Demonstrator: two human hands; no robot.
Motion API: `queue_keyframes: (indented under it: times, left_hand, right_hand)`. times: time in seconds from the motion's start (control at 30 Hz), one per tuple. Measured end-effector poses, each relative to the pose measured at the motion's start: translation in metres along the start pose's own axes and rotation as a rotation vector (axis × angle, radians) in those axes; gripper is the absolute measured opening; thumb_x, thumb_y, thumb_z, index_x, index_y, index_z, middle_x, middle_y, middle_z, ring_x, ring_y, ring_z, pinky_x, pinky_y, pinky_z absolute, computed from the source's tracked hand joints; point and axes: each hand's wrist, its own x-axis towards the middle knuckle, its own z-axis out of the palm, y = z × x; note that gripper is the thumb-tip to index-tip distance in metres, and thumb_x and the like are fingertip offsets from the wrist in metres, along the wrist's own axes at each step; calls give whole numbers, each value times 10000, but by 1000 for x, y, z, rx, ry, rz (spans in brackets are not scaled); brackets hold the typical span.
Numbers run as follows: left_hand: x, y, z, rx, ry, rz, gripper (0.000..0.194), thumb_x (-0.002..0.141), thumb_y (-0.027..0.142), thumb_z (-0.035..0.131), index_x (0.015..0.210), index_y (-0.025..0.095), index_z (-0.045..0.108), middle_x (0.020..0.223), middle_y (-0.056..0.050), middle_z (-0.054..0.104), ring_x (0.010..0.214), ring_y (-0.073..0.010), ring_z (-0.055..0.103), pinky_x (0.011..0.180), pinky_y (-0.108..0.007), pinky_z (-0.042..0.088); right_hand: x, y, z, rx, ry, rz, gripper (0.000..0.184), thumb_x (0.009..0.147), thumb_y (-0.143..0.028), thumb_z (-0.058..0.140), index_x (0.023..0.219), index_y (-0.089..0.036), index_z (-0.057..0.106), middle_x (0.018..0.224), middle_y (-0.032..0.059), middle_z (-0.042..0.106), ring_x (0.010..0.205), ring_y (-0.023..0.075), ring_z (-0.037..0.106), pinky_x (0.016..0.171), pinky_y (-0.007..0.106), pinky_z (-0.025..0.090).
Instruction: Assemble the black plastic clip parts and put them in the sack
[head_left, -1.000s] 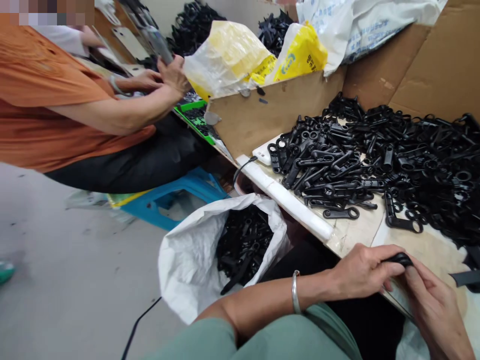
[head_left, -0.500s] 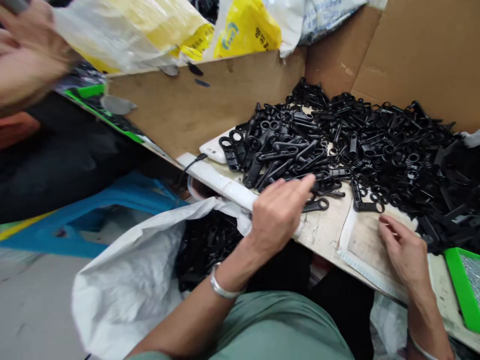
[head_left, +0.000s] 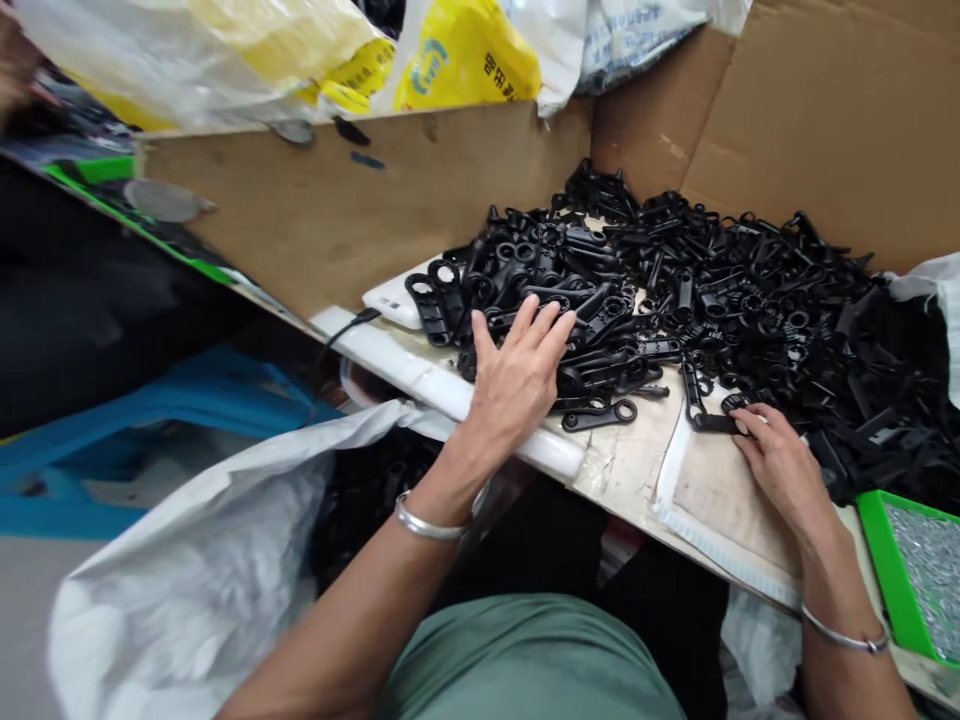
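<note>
My left hand (head_left: 517,375) lies open, fingers spread, on the near edge of the pile of black plastic pieces (head_left: 712,290). My right hand (head_left: 776,465) fingers one loose piece (head_left: 705,405) just beside it. They look light, stiff and tangle-prone; I'd pinch a shank.

A worker's bare forearms, seen from above. Each wrist carries a thin silver bangle: one behind the left hand (head_left: 517,385), at (head_left: 427,523), another behind the right hand (head_left: 780,470), at (head_left: 844,638). The lap shows sage-green cloth (head_left: 525,655) over black trousers (head_left: 667,610). No gloves or sleeves are worn.
</note>
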Motion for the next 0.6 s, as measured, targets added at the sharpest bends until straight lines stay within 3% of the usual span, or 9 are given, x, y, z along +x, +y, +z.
queue_keyframes:
  times: [0.13,0.2,0.27,0.33,0.47,0.53,0.6]
  left_hand:
    - [-14,10,-5,-17,125,53,452,978,137,416,1412,245,489,1445,-115,553,1441,-261,403,1262,-618,73]
    - [-23,29,-12,-96,161,158,412,971,157,468,1379,204,507,1411,-126,583,1432,-252,418,1247,-600,203]
    - [-31,56,-19,-248,96,279,369,967,184,502,1333,152,527,1366,-141,617,1403,-249,459,1196,-547,348]
    - [-35,83,-23,-470,-79,323,334,971,239,515,1273,103,556,1313,-160,646,1316,-237,552,1124,-433,456]
    - [-37,122,-23,-804,-598,54,314,935,278,562,1222,154,588,1146,-84,710,1032,-190,682,906,-286,545]
    - [-38,130,-17,-876,-778,-38,341,911,228,544,1247,201,596,1043,-30,722,921,-162,685,833,-247,538]
    - [-39,130,-7,-906,-797,-115,403,877,198,546,1273,228,609,995,-11,709,885,-155,669,808,-234,527]
  right_hand:
    - [-14,6,-6,12,-1,-61,297,990,-299,430,1175,-222,649,1146,96,632,1045,283,604,854,421,534]
    - [-23,1,-11,15,48,-89,285,999,-308,437,1158,-200,648,1130,107,627,1028,284,608,845,422,533]
    - [-32,-11,-18,21,97,-145,275,1012,-293,436,1171,-195,638,1152,115,617,1027,277,606,840,410,530]
    - [-38,-28,-24,63,109,-234,266,1021,-245,430,1201,-207,623,1176,112,608,1038,258,606,844,383,529]
    - [-48,-47,-27,217,165,-401,325,1008,-172,452,1297,-263,570,1190,94,603,1059,220,623,831,319,542]
    - [-51,-32,-17,237,223,-469,392,992,-191,470,1359,-307,545,1205,85,607,1030,217,650,800,306,561]
    - [-42,-4,4,297,234,-548,413,971,-298,473,1378,-326,540,1190,87,636,1010,261,674,746,341,595]
